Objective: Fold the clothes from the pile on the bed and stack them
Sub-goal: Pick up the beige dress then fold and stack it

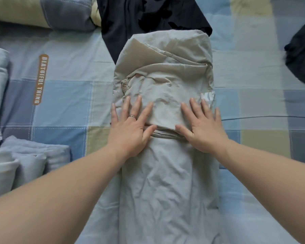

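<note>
Hands flat, fingers spread: left hand [130,131] and right hand [202,127] press folded edge of beige garment [165,182] on bed [69,103]. We judge risk: bulky fold springs open on release; dark clothes [148,14] under far end drag along.

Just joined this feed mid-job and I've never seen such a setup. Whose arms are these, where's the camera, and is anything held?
No machine: a person works bare-handed, and the one camera sits on their head, looking down at the hands. The left hand and right hand lie flat, fingers straight, pressing a half-folded beige garment; nothing is gripped. It lies on a checked bedcover. A dark garment lies beyond it, another dark piece at far right, and folded pale clothes at near left.
</note>
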### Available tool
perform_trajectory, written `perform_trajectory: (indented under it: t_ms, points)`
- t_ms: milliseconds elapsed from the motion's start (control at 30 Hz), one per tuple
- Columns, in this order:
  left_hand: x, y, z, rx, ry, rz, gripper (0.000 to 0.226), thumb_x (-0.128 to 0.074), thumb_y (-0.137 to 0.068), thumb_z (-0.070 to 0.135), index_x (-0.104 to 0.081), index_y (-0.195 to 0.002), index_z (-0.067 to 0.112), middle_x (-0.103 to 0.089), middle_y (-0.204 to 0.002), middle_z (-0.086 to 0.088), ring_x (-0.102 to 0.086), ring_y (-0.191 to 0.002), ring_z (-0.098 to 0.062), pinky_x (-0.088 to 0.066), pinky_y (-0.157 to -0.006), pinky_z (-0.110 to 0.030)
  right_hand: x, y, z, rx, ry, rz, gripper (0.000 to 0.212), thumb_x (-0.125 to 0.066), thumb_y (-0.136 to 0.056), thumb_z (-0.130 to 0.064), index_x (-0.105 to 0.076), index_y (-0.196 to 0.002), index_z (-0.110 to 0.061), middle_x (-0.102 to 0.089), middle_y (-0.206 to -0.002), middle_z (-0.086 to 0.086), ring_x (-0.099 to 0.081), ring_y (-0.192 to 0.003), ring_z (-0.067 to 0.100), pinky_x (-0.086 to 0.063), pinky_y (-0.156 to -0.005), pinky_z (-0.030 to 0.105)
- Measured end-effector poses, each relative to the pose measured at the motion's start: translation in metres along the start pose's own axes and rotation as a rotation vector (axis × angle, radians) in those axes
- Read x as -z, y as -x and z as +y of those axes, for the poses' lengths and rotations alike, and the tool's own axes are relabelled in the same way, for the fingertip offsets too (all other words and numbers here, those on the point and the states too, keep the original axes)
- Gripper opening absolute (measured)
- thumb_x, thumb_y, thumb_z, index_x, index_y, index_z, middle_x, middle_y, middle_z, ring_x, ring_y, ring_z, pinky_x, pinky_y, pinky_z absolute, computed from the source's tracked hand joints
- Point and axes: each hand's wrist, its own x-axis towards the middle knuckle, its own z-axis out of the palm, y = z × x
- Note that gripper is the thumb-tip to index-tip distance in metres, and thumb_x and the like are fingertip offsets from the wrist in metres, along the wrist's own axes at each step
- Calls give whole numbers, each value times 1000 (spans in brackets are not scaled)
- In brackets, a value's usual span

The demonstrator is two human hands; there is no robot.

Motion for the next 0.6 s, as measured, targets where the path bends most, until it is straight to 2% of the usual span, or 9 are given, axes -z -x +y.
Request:
perform_trajectory:
  t_ms: [133,233,400,600]
  points:
    - [-17,79,14,95,151,-102,73,-35,-98,63,2,-158,44,20,-167,8,18,-153,-28,6,-119,-63,-23,72,1,-71,-43,-20,84,-13,-84,-80,4,-158,-43,15,-168,-7,12,-155,23,-2,-121,61]
    - [-34,132,21,130,277,-109,78,-47,-97,57,-2,-159,41,20,-167,7,14,-153,-34,-3,-119,-65,-55,126,1,-83,-35,-29,88,-8,-79,-80,6,-158,-44,20,-167,-7,12,-155,24,-4,-120,62]
    - [-63,201,34,203,404,-101,85,-53,-96,54,4,-158,41,21,-167,5,12,-154,-24,-6,-124,-52,-102,195,4,-169,-120,-86,80,-29,-94,-69,11,-157,-41,27,-165,-3,16,-154,24,-7,-124,55]
    - [-94,258,54,308,481,-65,90,-56,-96,53,5,-160,34,11,-169,-3,-2,-153,-27,-13,-122,-50,-146,245,0,-70,-155,-77,80,-34,-97,-64,10,-158,-39,23,-166,4,9,-155,27,-8,-125,46]
